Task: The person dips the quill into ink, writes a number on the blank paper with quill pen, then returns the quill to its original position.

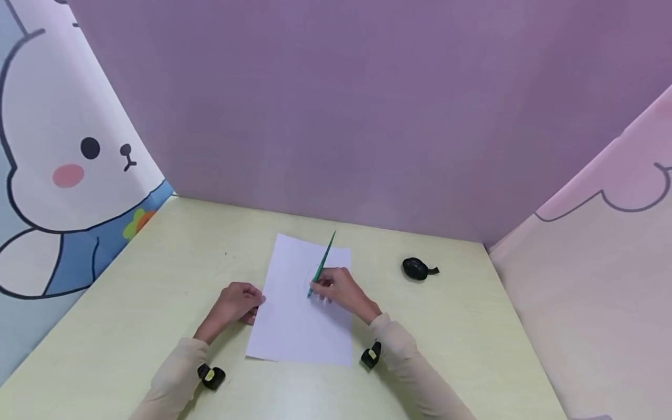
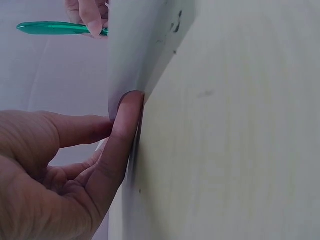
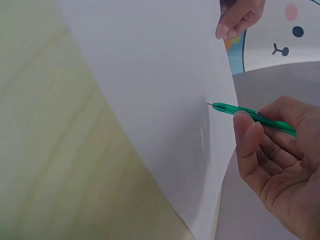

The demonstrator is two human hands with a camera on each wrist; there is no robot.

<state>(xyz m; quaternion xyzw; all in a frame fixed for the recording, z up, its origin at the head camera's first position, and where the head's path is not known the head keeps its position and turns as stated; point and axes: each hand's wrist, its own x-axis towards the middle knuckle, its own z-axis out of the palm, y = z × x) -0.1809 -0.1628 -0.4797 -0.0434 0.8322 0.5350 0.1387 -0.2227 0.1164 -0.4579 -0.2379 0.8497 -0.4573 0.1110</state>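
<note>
A sheet of white paper (image 1: pixel 299 332) lies on the table, a faint curved line showing near its middle. My right hand (image 1: pixel 338 287) pinches a green pen (image 1: pixel 324 259) between thumb and fingers, its upper end leaning away. In the right wrist view the thin point of the pen (image 3: pixel 225 107) meets the paper (image 3: pixel 150 65), with the right hand (image 3: pixel 282 160) behind it. At the paper's left edge is my left hand (image 1: pixel 238 303). The left wrist view shows the left hand (image 2: pixel 75 165) pinching that edge between thumb and forefinger, the edge slightly raised.
A small black rounded object with a short tab (image 1: pixel 416 269) sits on the table (image 1: pixel 457 326) to the right of the paper. A purple wall (image 1: pixel 336 116) rises behind the table, and printed panels stand at both sides. Black devices are strapped to both wrists.
</note>
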